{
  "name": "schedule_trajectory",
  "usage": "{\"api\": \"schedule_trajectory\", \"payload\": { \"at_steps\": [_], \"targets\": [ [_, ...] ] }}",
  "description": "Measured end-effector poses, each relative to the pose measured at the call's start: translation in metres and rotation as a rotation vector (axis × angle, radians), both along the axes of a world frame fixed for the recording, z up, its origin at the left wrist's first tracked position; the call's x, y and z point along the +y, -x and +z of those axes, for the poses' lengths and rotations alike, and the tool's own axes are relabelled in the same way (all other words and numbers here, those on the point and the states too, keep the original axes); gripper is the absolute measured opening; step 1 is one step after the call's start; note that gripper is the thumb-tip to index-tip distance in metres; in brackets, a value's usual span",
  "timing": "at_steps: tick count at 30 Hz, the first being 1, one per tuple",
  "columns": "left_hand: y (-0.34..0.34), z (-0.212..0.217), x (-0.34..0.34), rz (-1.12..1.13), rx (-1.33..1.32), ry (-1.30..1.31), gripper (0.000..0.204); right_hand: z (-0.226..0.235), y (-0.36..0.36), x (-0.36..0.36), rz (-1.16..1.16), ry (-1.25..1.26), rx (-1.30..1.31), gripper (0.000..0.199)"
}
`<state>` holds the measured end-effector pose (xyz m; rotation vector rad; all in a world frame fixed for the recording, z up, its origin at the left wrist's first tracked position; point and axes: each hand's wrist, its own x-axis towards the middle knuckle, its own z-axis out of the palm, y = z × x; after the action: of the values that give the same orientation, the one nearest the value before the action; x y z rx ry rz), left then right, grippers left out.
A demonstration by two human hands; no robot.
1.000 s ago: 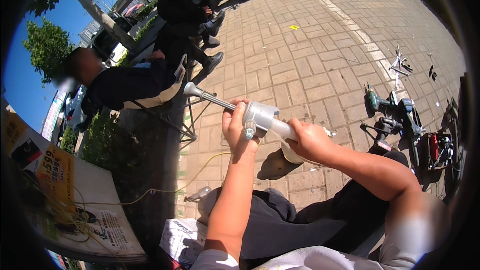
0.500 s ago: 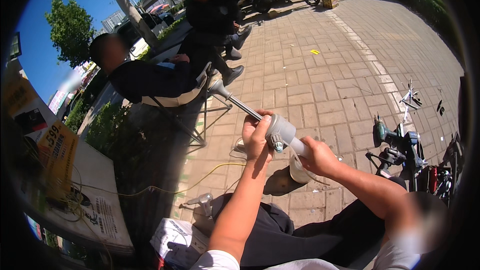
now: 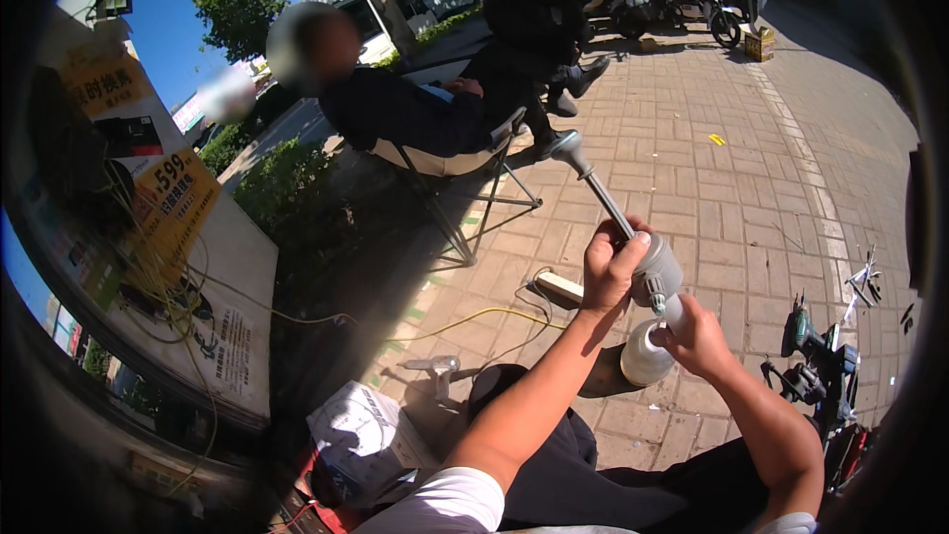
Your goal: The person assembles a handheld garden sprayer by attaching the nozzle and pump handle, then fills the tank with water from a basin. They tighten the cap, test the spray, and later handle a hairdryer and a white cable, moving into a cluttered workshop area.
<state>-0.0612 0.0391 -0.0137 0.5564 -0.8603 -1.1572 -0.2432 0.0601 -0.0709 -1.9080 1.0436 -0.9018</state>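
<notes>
Both of my hands hold a grey tool [image 3: 656, 267] with a thick cylindrical body, a long metal shaft and a flared head pointing away from me. My left hand [image 3: 615, 265] wraps around it where the shaft meets the body. A small ribbed knob [image 3: 655, 292] sticks out of the body's side. Lower down, my right hand [image 3: 704, 338] is closed around the tool's pale narrow end, which the fingers partly hide. Just beneath that hand stands a rounded whitish container [image 3: 645, 358] on the paving; the hand covers its upper right part.
A small grey gun-shaped item [image 3: 440, 368] and a white box [image 3: 366, 430] are at my left. A yellow cord [image 3: 484, 313] crosses the bricks beside a power strip [image 3: 559, 287]. Power tools [image 3: 820, 351] lie right. A person [image 3: 405, 109] sits ahead on a folding chair.
My view has swung left, so the surroundings sit further right. The tool now points more steeply upward in the picture. Both hands keep their hold on it.
</notes>
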Motion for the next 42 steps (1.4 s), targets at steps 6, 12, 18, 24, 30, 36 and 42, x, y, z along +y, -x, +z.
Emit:
{"api": "schedule_trajectory", "payload": {
  "at_steps": [6,12,18,24,30,36,42],
  "targets": [
    [0.002,0.011,0.016,-0.123,0.051,0.046,0.032,0.009,-0.006,0.006,0.027,-0.189,-0.096,0.02],
    [-0.008,0.026,0.03,-0.445,0.15,0.157,0.038,0.035,0.012,0.011,0.608,-0.998,-0.295,0.022],
    [0.01,0.004,0.007,0.113,-0.057,0.022,0.027,-0.012,-0.01,-0.005,-0.131,0.021,-0.095,0.027],
    [-0.002,0.03,0.028,-0.04,-0.019,0.048,0.025,0.012,-0.005,0.0,0.118,-0.193,-0.001,0.021],
    [-0.005,0.033,0.028,-0.332,0.001,0.186,0.034,0.019,0.009,0.003,0.801,-0.942,-0.205,0.014],
    [0.022,0.033,0.03,0.168,-0.108,0.017,0.022,0.009,-0.005,0.005,-0.122,0.093,0.133,0.028],
    [0.026,0.041,0.04,0.1,-0.105,0.077,0.023,0.015,-0.001,0.01,-0.104,0.042,0.115,0.019]
  ]
}}
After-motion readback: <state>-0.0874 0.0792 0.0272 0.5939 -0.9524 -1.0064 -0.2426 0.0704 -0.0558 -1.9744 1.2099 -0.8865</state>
